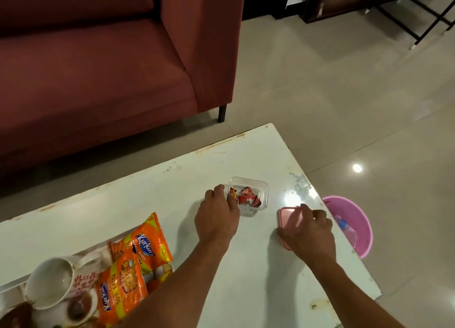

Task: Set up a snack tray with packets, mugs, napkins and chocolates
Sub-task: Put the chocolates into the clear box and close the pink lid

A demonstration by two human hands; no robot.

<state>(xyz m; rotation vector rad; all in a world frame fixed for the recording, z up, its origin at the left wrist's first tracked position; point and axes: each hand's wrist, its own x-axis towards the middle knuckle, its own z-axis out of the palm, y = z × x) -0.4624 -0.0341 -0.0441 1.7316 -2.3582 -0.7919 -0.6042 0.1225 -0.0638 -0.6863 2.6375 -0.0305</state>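
Note:
A clear plastic box (261, 188) with several red-wrapped chocolates (247, 197) stands on the white table (172, 192). My left hand (218, 217) grips the box's near left side, fingers curled over its rim. My right hand (309, 231) lies on the pink lid (286, 217), which rests flat on the table to the right of the box; its fingers curl over the lid's far edge. At the lower left a tray (14, 287) carries two orange snack packets (145, 241) and white mugs (50, 282).
A dark red sofa (98, 69) stands beyond the table's far edge. A pink bucket (354, 219) with a bottle inside sits on the tiled floor just past the table's right edge. Black metal furniture legs (418, 15) stand at the far right.

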